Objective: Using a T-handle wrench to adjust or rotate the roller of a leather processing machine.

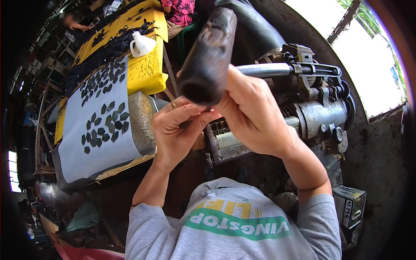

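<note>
A dark, worn cylinder (211, 54) with a round hollow at its near end is raised close in front of me, tilted with its far end up and to the right. My right hand (255, 110) is closed about its right side, and the cylinder hides some of the fingers. Just under the near end, my left hand (175, 125) has its thumb and fingers pinched together, close to the right hand's fingertips. Something small and dark shows between the two hands, too little of it to name. A ring sits on one left finger.
Left, a table bears a pale sheet (71, 147) with many dark pentagon pieces (112, 128), a yellow cover (149, 82) and a white jug (142, 44). A roller machine (320, 115) stands right, a metal can (349, 207) below it. Two people (180, 12) are at the far side.
</note>
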The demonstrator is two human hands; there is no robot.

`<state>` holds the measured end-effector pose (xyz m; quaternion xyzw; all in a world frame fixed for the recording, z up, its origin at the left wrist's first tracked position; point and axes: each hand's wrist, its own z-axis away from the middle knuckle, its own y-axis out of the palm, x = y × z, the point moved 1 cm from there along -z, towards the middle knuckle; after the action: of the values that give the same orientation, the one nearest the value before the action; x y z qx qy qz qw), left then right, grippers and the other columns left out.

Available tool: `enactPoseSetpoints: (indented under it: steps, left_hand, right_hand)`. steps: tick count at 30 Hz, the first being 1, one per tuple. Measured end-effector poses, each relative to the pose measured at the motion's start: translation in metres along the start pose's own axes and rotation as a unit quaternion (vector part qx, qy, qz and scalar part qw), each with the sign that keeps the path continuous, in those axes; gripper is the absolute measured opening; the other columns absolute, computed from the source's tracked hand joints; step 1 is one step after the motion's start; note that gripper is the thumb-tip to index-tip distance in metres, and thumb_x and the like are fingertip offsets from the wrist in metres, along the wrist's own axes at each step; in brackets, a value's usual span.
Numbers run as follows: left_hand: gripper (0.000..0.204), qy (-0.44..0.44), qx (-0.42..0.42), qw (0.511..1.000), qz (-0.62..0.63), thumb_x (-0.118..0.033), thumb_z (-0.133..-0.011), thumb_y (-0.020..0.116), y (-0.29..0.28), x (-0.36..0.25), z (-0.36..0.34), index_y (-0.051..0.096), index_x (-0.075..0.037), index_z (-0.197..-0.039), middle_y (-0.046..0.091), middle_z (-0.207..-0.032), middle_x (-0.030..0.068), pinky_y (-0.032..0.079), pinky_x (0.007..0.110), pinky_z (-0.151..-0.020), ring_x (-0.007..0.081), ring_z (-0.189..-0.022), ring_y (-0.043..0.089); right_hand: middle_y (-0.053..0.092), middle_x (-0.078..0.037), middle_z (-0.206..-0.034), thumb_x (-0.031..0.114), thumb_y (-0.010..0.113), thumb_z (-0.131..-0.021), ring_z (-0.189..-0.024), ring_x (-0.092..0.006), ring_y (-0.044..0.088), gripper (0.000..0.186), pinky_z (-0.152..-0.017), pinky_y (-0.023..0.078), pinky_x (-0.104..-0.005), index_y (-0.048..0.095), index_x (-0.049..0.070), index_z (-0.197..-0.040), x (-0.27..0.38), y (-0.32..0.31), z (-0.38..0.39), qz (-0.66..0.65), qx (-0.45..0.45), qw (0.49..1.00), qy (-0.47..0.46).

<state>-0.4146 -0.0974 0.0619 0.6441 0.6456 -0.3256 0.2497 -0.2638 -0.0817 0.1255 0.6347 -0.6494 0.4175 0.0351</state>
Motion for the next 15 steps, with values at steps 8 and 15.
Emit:
enactPoseSetpoints:
  steps: [8,15]
  left_hand:
    - [0.013,-0.070,0.063,0.993,0.072,0.009,-0.075,0.070,0.011,0.014,0.004,0.065,0.005,-0.087,0.064,-0.085,0.0071,0.056,0.023,-0.071,0.0145,-0.081,0.067]
    - [0.019,-0.079,0.110,0.991,-0.016,0.008,-0.073,0.072,0.004,0.018,0.007,0.068,0.000,-0.089,0.065,-0.086,0.0044,0.053,0.024,-0.070,0.0122,-0.080,0.065]
  right_hand:
    - [0.051,-0.019,-0.066,0.001,0.047,-0.089,-0.065,-0.0388,0.057,0.012,-0.054,0.042,-0.0408,0.035,-0.001,-0.088,-0.022,0.004,0.020,-0.068,-0.011,0.996,0.057]
    - [0.051,-0.017,-0.069,0.000,0.048,-0.088,-0.067,-0.0359,0.058,0.011,-0.055,0.043,-0.0394,0.037,-0.001,-0.089,-0.026,0.002,0.028,-0.125,0.031,0.990,0.058]
